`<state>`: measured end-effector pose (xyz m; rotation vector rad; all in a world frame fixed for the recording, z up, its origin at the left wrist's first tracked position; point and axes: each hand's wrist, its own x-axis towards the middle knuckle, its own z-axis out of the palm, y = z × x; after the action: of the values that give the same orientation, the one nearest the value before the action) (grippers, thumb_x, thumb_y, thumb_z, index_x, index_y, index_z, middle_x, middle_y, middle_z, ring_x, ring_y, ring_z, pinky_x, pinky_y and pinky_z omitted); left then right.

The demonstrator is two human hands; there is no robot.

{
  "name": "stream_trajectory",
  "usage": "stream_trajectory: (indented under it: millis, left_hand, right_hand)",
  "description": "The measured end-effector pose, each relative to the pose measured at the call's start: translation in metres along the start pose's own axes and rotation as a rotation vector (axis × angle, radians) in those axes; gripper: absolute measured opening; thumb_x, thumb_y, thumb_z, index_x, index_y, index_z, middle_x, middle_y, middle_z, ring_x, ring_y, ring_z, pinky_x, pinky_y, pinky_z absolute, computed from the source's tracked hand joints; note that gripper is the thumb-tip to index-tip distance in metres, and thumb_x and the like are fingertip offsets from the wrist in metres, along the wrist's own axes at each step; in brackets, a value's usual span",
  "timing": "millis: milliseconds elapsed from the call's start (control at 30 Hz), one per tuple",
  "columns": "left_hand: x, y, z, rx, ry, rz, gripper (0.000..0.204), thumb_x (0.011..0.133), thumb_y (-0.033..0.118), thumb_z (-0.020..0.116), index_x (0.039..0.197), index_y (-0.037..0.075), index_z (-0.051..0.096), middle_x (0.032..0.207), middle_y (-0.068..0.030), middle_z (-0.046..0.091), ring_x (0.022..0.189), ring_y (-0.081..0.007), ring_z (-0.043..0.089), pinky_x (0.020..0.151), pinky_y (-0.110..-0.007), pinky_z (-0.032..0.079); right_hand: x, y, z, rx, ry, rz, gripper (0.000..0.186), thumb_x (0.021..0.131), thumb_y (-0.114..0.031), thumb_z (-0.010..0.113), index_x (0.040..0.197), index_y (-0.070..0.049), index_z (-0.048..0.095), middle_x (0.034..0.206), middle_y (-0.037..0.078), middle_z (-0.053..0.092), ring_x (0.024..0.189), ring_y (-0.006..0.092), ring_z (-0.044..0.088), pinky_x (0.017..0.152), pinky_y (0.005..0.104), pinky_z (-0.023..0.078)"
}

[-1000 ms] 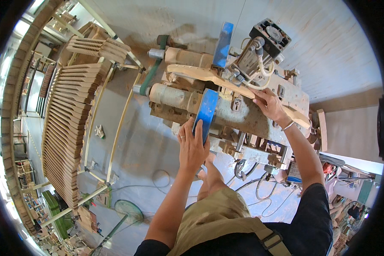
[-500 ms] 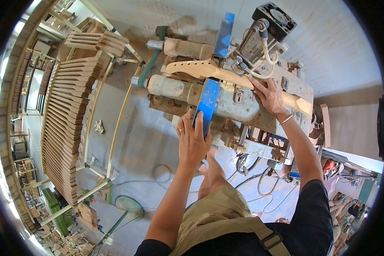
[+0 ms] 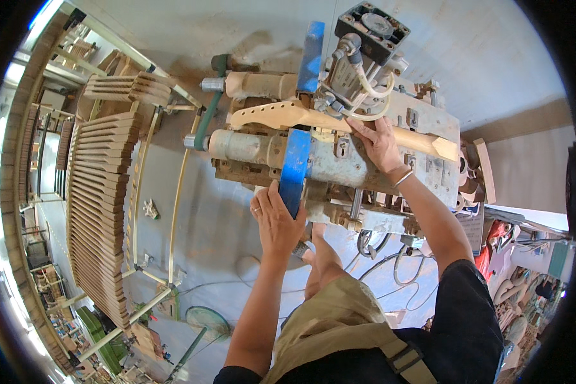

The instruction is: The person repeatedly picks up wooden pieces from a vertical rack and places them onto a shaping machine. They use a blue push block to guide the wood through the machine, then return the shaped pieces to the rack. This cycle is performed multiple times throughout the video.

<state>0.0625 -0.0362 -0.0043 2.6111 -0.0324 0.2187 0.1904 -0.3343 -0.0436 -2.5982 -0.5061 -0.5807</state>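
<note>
A pale wooden guitar neck (image 3: 281, 116), with a row of holes along its headstock, lies across the grey metal bed (image 3: 365, 162) of a machine. My right hand (image 3: 379, 146) is closed over the middle of the neck, its fingertips near the white hoses. Below the neck, my left hand (image 3: 278, 219) grips the lower end of a blue bar (image 3: 295, 165), thumb on one side and fingers on the other. A second blue bar (image 3: 311, 56) stands beyond the neck. The undersides of both hands are hidden.
A black-topped pneumatic cylinder (image 3: 372, 29) with white hoses rises beside my right hand. Two capped rollers (image 3: 240, 146) jut out left, joined by a green bar. A rack with several brown neck blanks (image 3: 99, 211) stands at left. Cables (image 3: 397, 272) trail on the floor below.
The whole view has shifted, so the machine sits farther left. My left index finger, earlier stretched along the blue bar, now lies at its left edge. My right hand stays on the neck.
</note>
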Motion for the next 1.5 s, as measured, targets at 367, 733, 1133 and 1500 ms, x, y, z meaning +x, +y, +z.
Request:
stream_trajectory:
  millis: [367, 733, 1133, 1500]
  left_hand:
    - [0.0, 0.0, 0.002, 0.009, -0.004, 0.033, 0.061, 0.083, 0.022, 0.08, 0.133, 0.0, 0.052, 0.118, -0.0213, 0.05, 0.116, -0.0446, 0.048, 0.114, -0.061, 0.032]
    - [-0.004, -0.006, 0.008, 0.076, 0.012, 0.063, 0.057, 0.084, 0.024, 0.08, 0.127, -0.001, 0.053, 0.115, -0.0221, 0.052, 0.115, -0.0451, 0.051, 0.115, -0.061, 0.032]
    - [-0.016, -0.02, 0.002, 0.025, -0.044, 0.102, 0.053, 0.083, 0.028, 0.079, 0.116, -0.004, 0.053, 0.109, -0.0224, 0.051, 0.109, -0.0461, 0.051, 0.117, -0.06, 0.031]
    - [-0.087, -0.032, -0.025, -0.005, -0.057, 0.041, 0.052, 0.084, 0.03, 0.078, 0.117, -0.003, 0.054, 0.106, -0.0215, 0.051, 0.105, -0.0445, 0.051, 0.114, -0.061, 0.033]
  right_hand:
    - [-0.008, -0.011, 0.005, 0.034, -0.023, 0.155, 0.053, 0.087, 0.002, 0.067, 0.133, -0.023, 0.074, 0.117, 0.014, 0.06, 0.104, 0.0359, 0.056, 0.098, 0.0496, 0.049]
    - [-0.019, -0.024, -0.004, -0.072, -0.067, 0.134, 0.051, 0.108, -0.028, 0.051, 0.158, -0.017, 0.049, 0.159, 0.015, 0.048, 0.154, 0.0331, 0.036, 0.13, 0.053, 0.02]
    - [-0.027, -0.036, -0.005, -0.114, -0.001, 0.322, 0.063, 0.097, -0.035, 0.065, 0.143, 0.005, 0.048, 0.136, 0.024, 0.055, 0.135, 0.0408, 0.046, 0.121, 0.0524, 0.03]
    - [-0.08, -0.089, -0.021, -0.124, -0.022, 0.277, 0.065, 0.097, -0.032, 0.067, 0.145, 0.006, 0.045, 0.14, 0.025, 0.051, 0.136, 0.0417, 0.044, 0.121, 0.0539, 0.029]
